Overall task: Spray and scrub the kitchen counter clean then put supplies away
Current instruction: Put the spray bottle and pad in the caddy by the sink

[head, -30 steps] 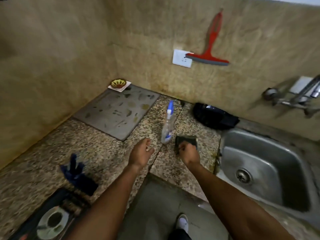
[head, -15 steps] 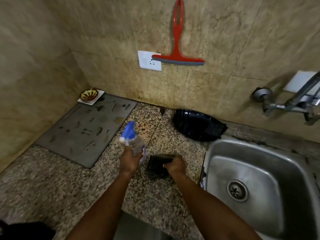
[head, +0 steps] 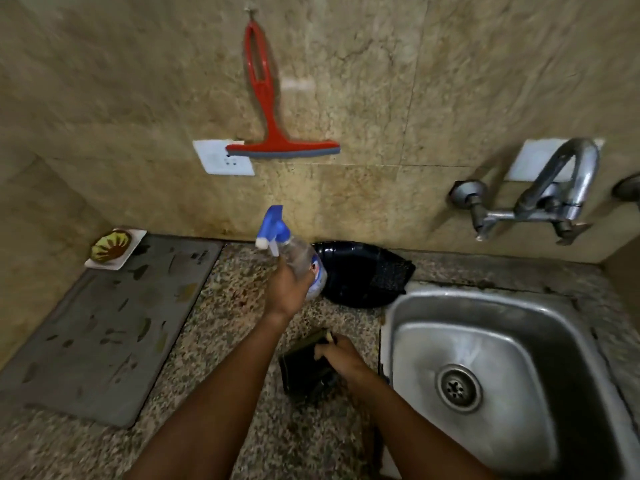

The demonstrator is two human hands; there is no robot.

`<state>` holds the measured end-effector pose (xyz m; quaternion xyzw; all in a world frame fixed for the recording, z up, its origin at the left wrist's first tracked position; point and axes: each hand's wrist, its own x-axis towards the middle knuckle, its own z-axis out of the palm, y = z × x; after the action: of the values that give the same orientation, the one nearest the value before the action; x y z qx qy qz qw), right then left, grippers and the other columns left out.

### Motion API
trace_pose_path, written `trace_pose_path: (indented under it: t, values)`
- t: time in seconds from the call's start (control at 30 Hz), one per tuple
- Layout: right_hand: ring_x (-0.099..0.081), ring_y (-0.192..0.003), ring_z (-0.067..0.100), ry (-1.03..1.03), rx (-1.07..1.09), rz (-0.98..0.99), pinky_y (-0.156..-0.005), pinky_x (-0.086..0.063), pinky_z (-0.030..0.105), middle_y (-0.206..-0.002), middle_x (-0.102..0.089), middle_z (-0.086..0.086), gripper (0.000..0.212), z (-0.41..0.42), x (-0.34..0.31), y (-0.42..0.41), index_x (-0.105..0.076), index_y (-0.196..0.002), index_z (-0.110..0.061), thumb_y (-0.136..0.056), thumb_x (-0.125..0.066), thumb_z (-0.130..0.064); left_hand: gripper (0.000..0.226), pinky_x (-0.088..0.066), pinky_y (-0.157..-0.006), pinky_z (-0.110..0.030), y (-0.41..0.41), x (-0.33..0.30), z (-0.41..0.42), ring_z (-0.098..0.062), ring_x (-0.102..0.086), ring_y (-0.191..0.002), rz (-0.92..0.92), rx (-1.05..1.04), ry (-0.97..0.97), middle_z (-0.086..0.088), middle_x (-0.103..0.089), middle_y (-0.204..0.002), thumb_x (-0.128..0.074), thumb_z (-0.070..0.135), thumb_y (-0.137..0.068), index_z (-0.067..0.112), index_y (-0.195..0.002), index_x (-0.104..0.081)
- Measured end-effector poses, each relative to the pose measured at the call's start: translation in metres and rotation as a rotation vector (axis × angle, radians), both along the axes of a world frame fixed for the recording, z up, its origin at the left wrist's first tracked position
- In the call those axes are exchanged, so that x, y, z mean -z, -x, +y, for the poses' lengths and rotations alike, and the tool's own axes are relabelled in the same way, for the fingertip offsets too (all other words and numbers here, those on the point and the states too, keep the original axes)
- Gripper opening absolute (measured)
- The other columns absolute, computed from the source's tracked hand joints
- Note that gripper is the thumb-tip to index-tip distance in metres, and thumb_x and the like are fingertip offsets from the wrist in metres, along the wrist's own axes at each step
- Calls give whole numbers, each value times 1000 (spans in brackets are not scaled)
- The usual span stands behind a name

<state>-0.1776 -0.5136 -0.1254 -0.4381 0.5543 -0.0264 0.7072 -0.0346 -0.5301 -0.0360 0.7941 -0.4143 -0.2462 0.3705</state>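
My left hand (head: 286,292) grips a clear spray bottle (head: 300,258) with a blue trigger head, lifted above the speckled granite counter (head: 221,344) and tilted with its nozzle to the left. My right hand (head: 341,356) holds a dark scrub pad (head: 301,367) against the counter, just left of the sink. My fingers cover part of the pad's right side.
A steel sink (head: 485,368) lies to the right, with a wall tap (head: 554,195) above it. A black dish (head: 360,275) sits against the wall behind the bottle. A grey mat (head: 104,327) and a small soap dish (head: 116,249) are on the left. A red squeegee (head: 273,133) hangs on the tiled wall.
My left hand took the spray bottle from the counter and raised it higher and farther back. My right hand stayed on the scrub pad. The view moved closer to the wall.
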Motion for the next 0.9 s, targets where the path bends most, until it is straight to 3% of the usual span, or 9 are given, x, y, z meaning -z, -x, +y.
trace_pose_path:
  t: [0.07,0.2,0.3,0.47,0.67,0.77,0.9]
  values:
    - [-64,-101,29,17,24,-21,-73,-55,37,-108,-67,7,34,-16,-9,8,-66,-104,-19,-71,-62,-17,52,-49,-87,-34,12,3,-38,-30,-65,-107,10,65,-18,-15,-68,-117,-68,32,-85,8,-129,-54]
    - [-64,-96,25,97,90,11,-68,-51,32,-98,-67,5,33,-37,-17,25,-66,-96,-15,-64,-65,-19,42,-41,-79,-31,44,13,-91,-39,-62,-107,44,176,-125,-22,-65,-118,-53,39,-97,11,-128,-54]
    - [-64,-82,20,135,185,11,-63,-47,27,-84,-68,3,24,-48,-21,41,-68,-85,-16,-62,-65,-17,51,-49,-76,-37,55,28,-117,-40,-64,-102,-46,280,-158,-21,-67,-114,-58,46,-92,10,-127,-51]
    - [-65,-83,28,120,412,18,-68,-48,32,-81,-70,8,32,-62,-20,67,-71,-87,-15,-56,-63,-18,59,-54,-75,-44,57,37,-142,-43,-66,-95,-205,329,-120,-23,-68,-105,-66,50,-86,4,-121,-52]
    - [-62,-72,27,119,507,16,-53,-45,26,-78,-66,13,36,-57,-32,74,-68,-93,-7,-59,-61,-17,60,-54,-78,-46,54,48,-132,-45,-64,-97,-267,362,-149,-21,-68,-106,-65,52,-84,8,-122,-49]
    - [-61,-72,29,110,502,13,-51,-46,27,-80,-65,15,48,-54,-33,68,-67,-100,-3,-55,-61,-20,62,-54,-79,-46,54,47,-129,-44,-63,-101,-244,356,-149,-20,-67,-111,-67,51,-83,8,-124,-48]
    - [-60,-71,29,115,521,8,-48,-45,25,-82,-64,16,48,-47,-39,70,-66,-101,-5,-56,-61,-20,69,-52,-81,-43,57,42,-124,-41,-62,-106,-119,364,-146,-19,-65,-118,-76,47,-78,5,-125,-46]
